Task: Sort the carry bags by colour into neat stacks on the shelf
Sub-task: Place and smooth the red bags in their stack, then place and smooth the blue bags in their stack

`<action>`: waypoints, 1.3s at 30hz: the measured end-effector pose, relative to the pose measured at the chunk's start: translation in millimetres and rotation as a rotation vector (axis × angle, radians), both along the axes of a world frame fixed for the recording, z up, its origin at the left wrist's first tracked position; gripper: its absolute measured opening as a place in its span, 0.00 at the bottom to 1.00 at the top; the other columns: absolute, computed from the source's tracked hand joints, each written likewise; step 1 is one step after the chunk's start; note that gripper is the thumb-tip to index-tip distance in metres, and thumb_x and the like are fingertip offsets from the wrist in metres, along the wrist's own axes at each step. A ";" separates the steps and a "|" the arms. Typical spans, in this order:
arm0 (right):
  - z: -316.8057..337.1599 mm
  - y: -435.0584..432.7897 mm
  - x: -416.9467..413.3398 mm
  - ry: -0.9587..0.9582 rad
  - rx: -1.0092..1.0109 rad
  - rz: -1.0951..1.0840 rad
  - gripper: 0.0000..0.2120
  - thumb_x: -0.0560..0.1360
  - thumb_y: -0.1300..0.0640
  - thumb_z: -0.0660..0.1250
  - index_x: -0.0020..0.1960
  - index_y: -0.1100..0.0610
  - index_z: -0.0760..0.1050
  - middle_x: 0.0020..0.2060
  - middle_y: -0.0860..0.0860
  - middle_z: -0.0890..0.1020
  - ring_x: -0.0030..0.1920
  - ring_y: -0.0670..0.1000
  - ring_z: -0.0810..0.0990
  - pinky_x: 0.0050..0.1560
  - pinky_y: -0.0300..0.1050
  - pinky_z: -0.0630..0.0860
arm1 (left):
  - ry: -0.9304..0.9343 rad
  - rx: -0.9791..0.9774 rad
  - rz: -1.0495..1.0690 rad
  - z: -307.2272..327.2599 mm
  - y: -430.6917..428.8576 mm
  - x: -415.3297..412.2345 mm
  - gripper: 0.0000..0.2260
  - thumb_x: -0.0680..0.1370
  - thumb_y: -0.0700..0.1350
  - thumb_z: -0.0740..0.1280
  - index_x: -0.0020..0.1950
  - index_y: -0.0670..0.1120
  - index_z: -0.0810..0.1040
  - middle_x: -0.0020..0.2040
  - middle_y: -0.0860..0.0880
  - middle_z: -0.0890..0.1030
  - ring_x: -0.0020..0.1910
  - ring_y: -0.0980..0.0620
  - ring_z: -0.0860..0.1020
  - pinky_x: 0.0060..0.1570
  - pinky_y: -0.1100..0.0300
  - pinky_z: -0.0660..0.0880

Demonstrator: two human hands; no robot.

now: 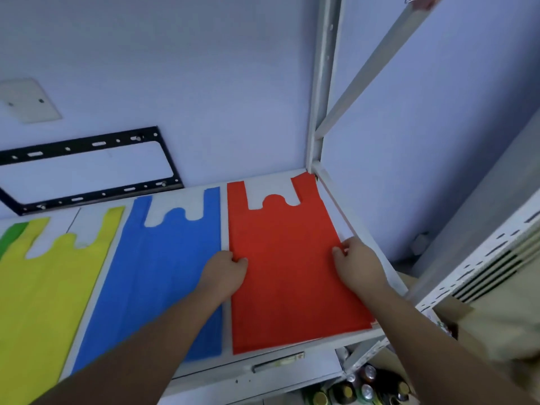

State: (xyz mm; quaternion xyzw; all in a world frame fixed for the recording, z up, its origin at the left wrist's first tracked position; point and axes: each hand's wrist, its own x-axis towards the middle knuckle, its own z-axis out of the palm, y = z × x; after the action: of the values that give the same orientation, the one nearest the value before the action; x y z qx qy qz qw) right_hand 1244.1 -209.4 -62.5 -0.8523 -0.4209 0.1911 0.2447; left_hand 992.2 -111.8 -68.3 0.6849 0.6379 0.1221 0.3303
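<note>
A red carry bag (pixel 286 258) lies flat at the right end of the white shelf (pixel 223 229), handles pointing to the wall. My left hand (pixel 225 273) pinches its left edge and my right hand (pixel 358 263) pinches its right edge. Left of it lies a blue bag (pixel 163 258), then a yellow bag (pixel 46 287). A green bag (pixel 10 236) peeks out from under the yellow one at the far left.
A grey upright post (pixel 320 112) and a diagonal brace stand at the shelf's right rear corner. A black wall bracket (pixel 90 171) hangs behind the shelf. Bottles (pixel 362 390) stand on a lower level. A perforated white rack (pixel 482 270) stands at the right.
</note>
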 end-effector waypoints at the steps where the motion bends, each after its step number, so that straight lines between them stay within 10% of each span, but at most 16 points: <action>1: 4.4 1.3 -2.4 -0.060 0.025 0.016 0.16 0.79 0.48 0.62 0.59 0.59 0.73 0.49 0.55 0.78 0.54 0.59 0.79 0.50 0.49 0.74 | 0.022 0.035 -0.002 3.7 -0.3 -2.0 0.13 0.80 0.52 0.62 0.44 0.43 0.76 0.38 0.49 0.79 0.35 0.53 0.77 0.34 0.59 0.73; 8: 28.6 58.0 -56.8 -0.404 0.019 0.366 0.23 0.76 0.45 0.63 0.66 0.58 0.71 0.63 0.57 0.75 0.64 0.60 0.72 0.62 0.56 0.73 | 0.364 0.278 -0.064 31.6 -4.3 -80.8 0.22 0.80 0.58 0.60 0.71 0.49 0.72 0.67 0.48 0.75 0.65 0.47 0.74 0.62 0.51 0.74; 24: 53.2 99.5 -463.1 -0.197 0.043 1.171 0.27 0.78 0.43 0.64 0.72 0.55 0.69 0.67 0.54 0.74 0.65 0.57 0.74 0.61 0.55 0.75 | 0.440 0.142 0.607 38.4 -145.9 -454.6 0.21 0.77 0.58 0.62 0.67 0.53 0.76 0.63 0.47 0.78 0.62 0.45 0.76 0.58 0.50 0.76; 39: 32.8 72.1 -819.2 0.083 -0.038 1.364 0.24 0.77 0.48 0.68 0.69 0.57 0.72 0.67 0.52 0.77 0.65 0.54 0.76 0.64 0.50 0.70 | 0.349 0.075 0.850 19.3 -232.2 -747.4 0.18 0.79 0.56 0.61 0.67 0.53 0.76 0.64 0.51 0.77 0.64 0.48 0.74 0.61 0.51 0.74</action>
State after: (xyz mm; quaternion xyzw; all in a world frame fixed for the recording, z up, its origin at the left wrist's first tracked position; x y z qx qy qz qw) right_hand 424.9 -137.3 -29.7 -0.3926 -0.8507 0.3424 0.0707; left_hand 244.7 -344.0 -49.0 0.3844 0.9034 0.1523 0.1136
